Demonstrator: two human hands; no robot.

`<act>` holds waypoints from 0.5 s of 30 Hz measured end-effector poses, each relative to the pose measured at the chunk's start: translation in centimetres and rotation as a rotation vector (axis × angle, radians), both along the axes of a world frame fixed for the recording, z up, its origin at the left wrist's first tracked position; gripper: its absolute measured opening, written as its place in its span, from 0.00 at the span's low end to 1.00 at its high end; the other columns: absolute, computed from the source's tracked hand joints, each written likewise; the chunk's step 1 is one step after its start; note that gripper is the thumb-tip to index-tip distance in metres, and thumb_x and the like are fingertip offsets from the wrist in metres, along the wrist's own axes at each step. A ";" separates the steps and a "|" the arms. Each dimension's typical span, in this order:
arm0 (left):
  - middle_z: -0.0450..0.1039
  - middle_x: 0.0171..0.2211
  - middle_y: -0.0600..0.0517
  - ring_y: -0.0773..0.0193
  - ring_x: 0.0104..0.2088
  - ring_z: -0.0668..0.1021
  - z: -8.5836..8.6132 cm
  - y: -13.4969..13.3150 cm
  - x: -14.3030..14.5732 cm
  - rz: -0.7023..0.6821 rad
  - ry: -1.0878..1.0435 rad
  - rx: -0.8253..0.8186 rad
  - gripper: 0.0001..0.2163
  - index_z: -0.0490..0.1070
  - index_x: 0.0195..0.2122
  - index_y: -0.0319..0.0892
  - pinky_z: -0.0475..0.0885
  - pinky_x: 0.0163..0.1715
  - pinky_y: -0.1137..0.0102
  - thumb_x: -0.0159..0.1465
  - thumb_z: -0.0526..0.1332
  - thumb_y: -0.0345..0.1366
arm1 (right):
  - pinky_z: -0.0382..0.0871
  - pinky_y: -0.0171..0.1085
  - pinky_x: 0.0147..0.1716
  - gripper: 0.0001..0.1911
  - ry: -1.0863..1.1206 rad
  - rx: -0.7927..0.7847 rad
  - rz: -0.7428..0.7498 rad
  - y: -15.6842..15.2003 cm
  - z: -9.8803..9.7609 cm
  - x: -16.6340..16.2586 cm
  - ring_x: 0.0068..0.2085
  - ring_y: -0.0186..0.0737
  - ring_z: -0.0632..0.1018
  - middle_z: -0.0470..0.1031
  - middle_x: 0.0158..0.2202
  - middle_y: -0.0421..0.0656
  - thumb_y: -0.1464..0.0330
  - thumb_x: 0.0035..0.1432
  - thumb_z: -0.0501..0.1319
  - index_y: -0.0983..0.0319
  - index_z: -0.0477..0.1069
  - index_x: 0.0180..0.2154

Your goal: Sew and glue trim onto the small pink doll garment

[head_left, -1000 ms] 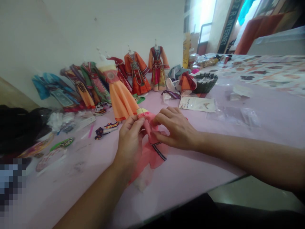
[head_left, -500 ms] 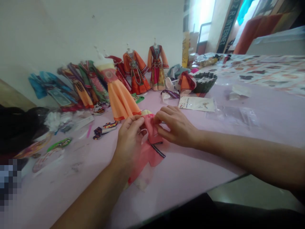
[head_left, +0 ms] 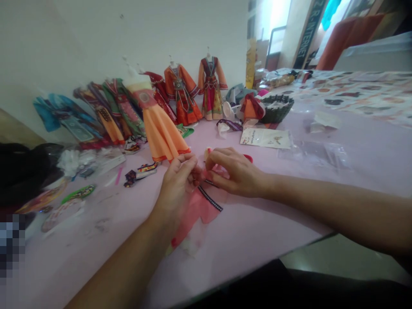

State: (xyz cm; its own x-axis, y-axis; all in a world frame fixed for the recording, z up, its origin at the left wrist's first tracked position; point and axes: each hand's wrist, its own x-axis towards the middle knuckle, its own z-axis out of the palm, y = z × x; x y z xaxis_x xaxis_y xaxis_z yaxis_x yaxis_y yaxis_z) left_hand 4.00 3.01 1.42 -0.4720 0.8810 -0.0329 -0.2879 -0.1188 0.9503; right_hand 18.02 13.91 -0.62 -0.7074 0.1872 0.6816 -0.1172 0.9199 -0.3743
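Note:
A small pink doll garment (head_left: 209, 210) with black, white-dotted trim lies on the table between and below my hands. My left hand (head_left: 182, 174) is closed in a pinch at its upper left edge, thumb against the fingers. My right hand (head_left: 236, 169) is closed over the upper part, its curled fingers gripping the pink cloth. A red end of cloth (head_left: 248, 158) peeks out behind the right hand's knuckles. Part of the garment is covered by both hands. Just beyond my left fingertips stands a doll form in an orange dress (head_left: 162, 131).
Several dressed doll figures (head_left: 182, 92) line the wall. A dark basket (head_left: 278, 111), a printed card (head_left: 265, 138) and a plastic bag (head_left: 317, 155) are on the right. Patterned trim (head_left: 146, 169), a green oval piece (head_left: 78, 194) and plastic wrapping (head_left: 77, 159) lie left. The table edge (head_left: 309, 245) is near me.
The garment's upper part has shifted right with my right hand, and its red end now shows behind that hand. The fingers of my left hand have moved slightly down the cloth.

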 end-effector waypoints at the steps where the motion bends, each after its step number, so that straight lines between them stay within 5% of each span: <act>1: 0.70 0.25 0.57 0.69 0.27 0.72 0.0 0.0 0.0 -0.001 0.015 -0.009 0.09 0.70 0.39 0.42 0.67 0.31 0.72 0.61 0.69 0.35 | 0.64 0.40 0.44 0.03 0.004 -0.003 0.009 -0.1 0.0 0.0 0.37 0.39 0.73 0.73 0.35 0.42 0.70 0.65 0.58 0.61 0.65 0.36; 7: 0.70 0.25 0.57 0.69 0.27 0.71 -0.1 0.0 -0.3 0.050 0.094 -0.061 0.10 0.72 0.39 0.41 0.67 0.30 0.72 0.57 0.68 0.31 | 0.65 0.37 0.36 0.04 0.052 -0.151 -0.067 0.8 0.7 0.0 0.34 0.37 0.73 0.73 0.32 0.41 0.74 0.57 0.56 0.60 0.63 0.33; 11: 0.70 0.25 0.57 0.70 0.27 0.71 -0.2 0.0 -0.4 0.060 0.115 -0.087 0.09 0.72 0.37 0.41 0.66 0.30 0.73 0.55 0.68 0.31 | 0.65 0.38 0.35 0.02 -0.015 -0.262 -0.257 4.4 0.3 0.2 0.33 0.39 0.73 0.73 0.31 0.41 0.72 0.55 0.57 0.60 0.65 0.32; 15: 0.71 0.25 0.57 0.70 0.27 0.71 -0.2 0.1 -0.5 0.054 0.131 -0.100 0.09 0.72 0.38 0.41 0.65 0.31 0.73 0.55 0.68 0.31 | 0.71 0.43 0.41 0.09 -0.071 -0.415 -0.287 8.4 -0.9 0.2 0.40 0.43 0.77 0.76 0.42 0.47 0.73 0.53 0.57 0.61 0.69 0.39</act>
